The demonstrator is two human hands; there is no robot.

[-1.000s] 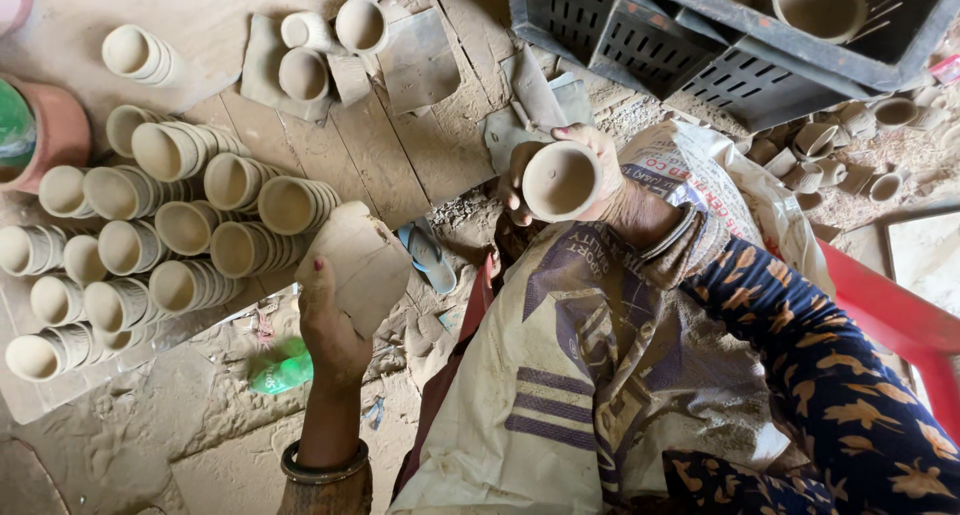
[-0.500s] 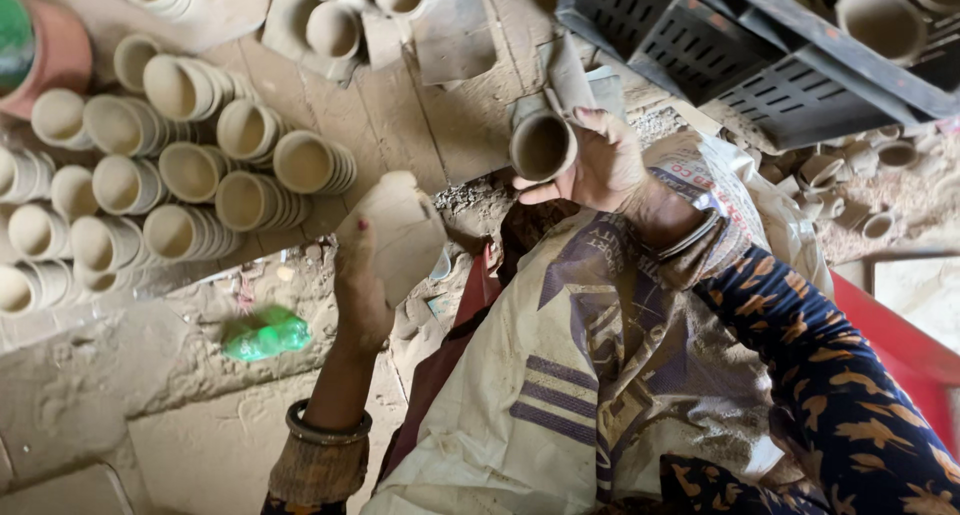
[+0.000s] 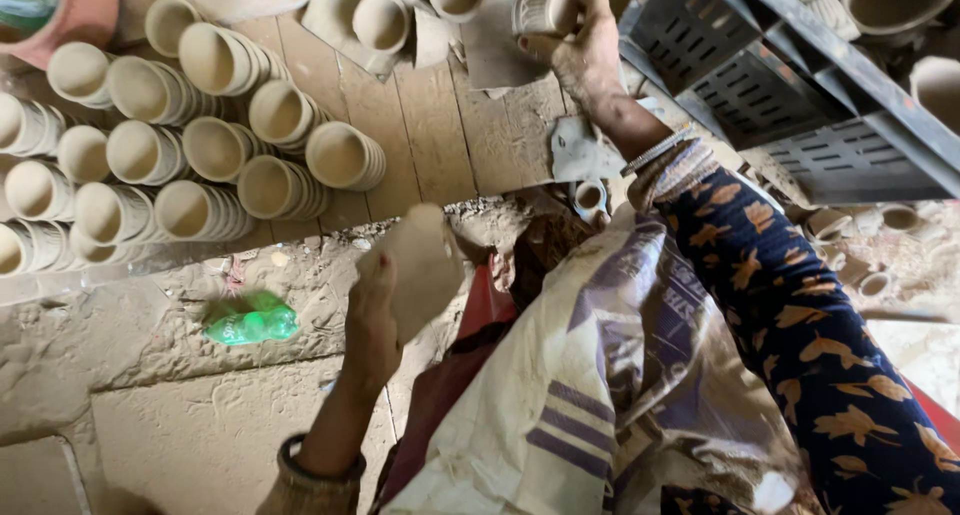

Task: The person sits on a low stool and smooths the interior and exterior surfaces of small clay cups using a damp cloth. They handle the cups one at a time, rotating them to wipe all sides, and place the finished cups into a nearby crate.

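**Handling unfired clay cups over a wooden board**

Looking down from head height. The wooden board (image 3: 440, 125) fills the far middle of the scene and bears the work. To the far right stands a dark slotted plastic crate (image 3: 800, 125) with more clay vessels in and behind it. A striped woven sack (image 3: 590, 395) covers the person's lap at near centre. On the left of the board lie the stacked clay cups (image 3: 190, 145), nested in rows on their sides with open mouths toward the camera.

The right hand (image 3: 580, 45), with metal bangles (image 3: 665, 160) at the wrist and a patterned dark sleeve (image 3: 800, 325) behind it, reaches to the far edge of the board. Its fingers are curled around a single clay cup (image 3: 540, 10), gripping it by the side wall, just right of the loose upright cups (image 3: 400, 10) at the far end.

The left hand (image 3: 375, 315) is raised at near centre. Thumb and fingers are pressed together along the edge of a flat clay-coloured slab (image 3: 425, 265), pinching it upright above the ground; what material it is cannot be told.

A crumpled green plastic bottle (image 3: 250, 320) lies on the dusty floor at near left. A small cup (image 3: 588, 195) sits just beside the sack's far edge.
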